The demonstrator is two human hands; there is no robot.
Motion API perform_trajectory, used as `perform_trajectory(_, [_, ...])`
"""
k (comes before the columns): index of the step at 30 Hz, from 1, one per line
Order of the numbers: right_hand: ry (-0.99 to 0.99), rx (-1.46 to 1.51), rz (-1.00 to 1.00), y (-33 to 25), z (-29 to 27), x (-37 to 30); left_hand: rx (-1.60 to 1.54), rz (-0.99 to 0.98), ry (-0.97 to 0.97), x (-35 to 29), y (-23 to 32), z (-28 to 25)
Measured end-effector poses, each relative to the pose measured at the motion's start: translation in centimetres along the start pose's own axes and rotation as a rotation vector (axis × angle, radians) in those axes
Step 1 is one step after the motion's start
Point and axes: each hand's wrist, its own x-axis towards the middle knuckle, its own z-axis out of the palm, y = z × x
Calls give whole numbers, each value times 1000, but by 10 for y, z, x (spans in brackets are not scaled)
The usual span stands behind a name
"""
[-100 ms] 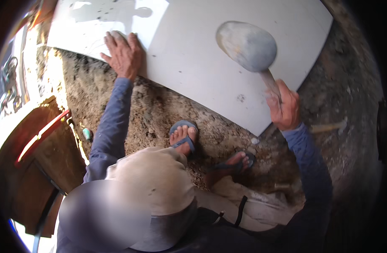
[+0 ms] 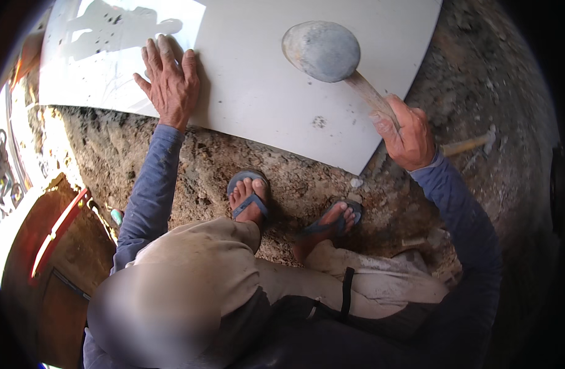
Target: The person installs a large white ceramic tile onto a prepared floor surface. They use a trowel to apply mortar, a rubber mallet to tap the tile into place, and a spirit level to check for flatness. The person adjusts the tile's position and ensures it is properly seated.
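A large white tile lies on rough ground before me, its near corner pointing toward my feet. My left hand rests on the tile near its front edge, palm down with fingers spread. In my right hand, closed round the wooden handle, is a mallet with a rounded grey head. The head is over the right half of the tile; I cannot tell whether it touches the surface. Sunlight and a shadow fall across the tile's far left part.
Crumbly earth surrounds the tile. My sandalled feet stand just short of it. A wooden-handled tool lies on the ground at right. At left are a brown container with a red edge and a small green object.
The whole view has shifted, so the tile sits farther left and higher. The mallet head, blurred before, is sharper now and slightly farther left over the tile. My left hand stays on the tile.
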Motion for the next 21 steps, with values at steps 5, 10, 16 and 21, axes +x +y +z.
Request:
perform_trajectory(5, [24,-36,6,10,-16,-51,-103,234,-48,-17,82,1])
perform_trajectory(10, [76,-129,129,38,28,-85,-50,206,-88,-17,85,6])
perform_trajectory(16, [220,-29,29,36,25,-72,33,135,-224,-16,91,-5])
perform_trajectory(21, [175,23,80,37,17,-83,-151,439,-427,-56,109,-24])
